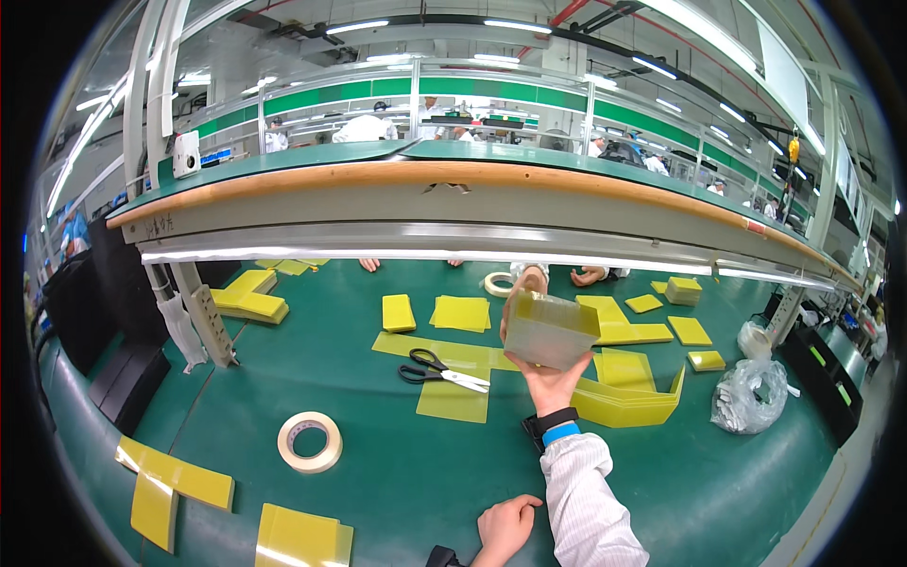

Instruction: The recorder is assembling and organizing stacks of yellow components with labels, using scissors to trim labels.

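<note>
My right hand [553, 386], with a black watch and a blue band at the wrist, reaches forward and grips the underside of a box-shaped block [551, 333]. The block has a greyish front and a yellow-green top; I cannot tell whether it is a box or a stack of sheets. Another person's hand [516, 307] touches its left side from across the table. My left hand [507, 525] rests on the table near the front edge, fingers curled in, with nothing showing in them. Beside the block lie a flat yellow cross-shaped sheet [452, 401] and a partly folded yellow sheet [624, 406].
Black-handled scissors [444, 374] lie on the flat sheet. A tape roll [310, 442] sits left on the green table [378, 510]. Yellow stacks [179, 480] lie around. A clear plastic bag [751, 395] is at right. A shelf with a lamp [453, 243] spans overhead.
</note>
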`<state>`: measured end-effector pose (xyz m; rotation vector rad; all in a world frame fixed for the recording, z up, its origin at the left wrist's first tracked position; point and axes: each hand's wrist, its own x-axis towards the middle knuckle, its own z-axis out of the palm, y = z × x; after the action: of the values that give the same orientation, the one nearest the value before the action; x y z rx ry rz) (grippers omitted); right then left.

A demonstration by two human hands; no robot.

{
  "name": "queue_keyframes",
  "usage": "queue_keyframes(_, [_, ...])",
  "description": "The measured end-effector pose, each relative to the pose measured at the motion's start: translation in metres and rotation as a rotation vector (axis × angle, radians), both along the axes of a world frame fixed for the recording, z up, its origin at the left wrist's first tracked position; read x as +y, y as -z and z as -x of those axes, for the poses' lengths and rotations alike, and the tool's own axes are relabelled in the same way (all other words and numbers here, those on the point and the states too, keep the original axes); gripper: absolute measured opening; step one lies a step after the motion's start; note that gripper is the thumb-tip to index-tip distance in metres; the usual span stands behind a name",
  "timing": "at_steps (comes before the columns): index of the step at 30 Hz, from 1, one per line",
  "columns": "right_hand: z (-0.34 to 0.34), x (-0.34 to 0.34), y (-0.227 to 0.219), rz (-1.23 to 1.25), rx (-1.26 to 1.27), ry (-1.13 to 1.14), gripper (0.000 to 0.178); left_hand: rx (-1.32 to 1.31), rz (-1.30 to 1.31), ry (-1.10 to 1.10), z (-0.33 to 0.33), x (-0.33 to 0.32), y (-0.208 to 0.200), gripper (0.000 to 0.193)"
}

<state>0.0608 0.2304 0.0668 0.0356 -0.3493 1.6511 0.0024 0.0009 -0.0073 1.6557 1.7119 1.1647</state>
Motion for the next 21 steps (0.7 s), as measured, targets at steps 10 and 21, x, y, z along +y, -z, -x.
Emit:
queue_keyframes(10, [-0.042, -0.082, 0.014, -0.025, -0.032, -0.316, 0.101, -0.107, 0.021, 0.032, 0.007, 0.008, -0.001, 0.026])
queue_keyframes(21, [-0.089, -0.215, 0.016, 0.066, -0.204, -0.347, 0.095, -1.221, -0.049, 0.18, 0.02, 0.018, 0.004, 0.067])
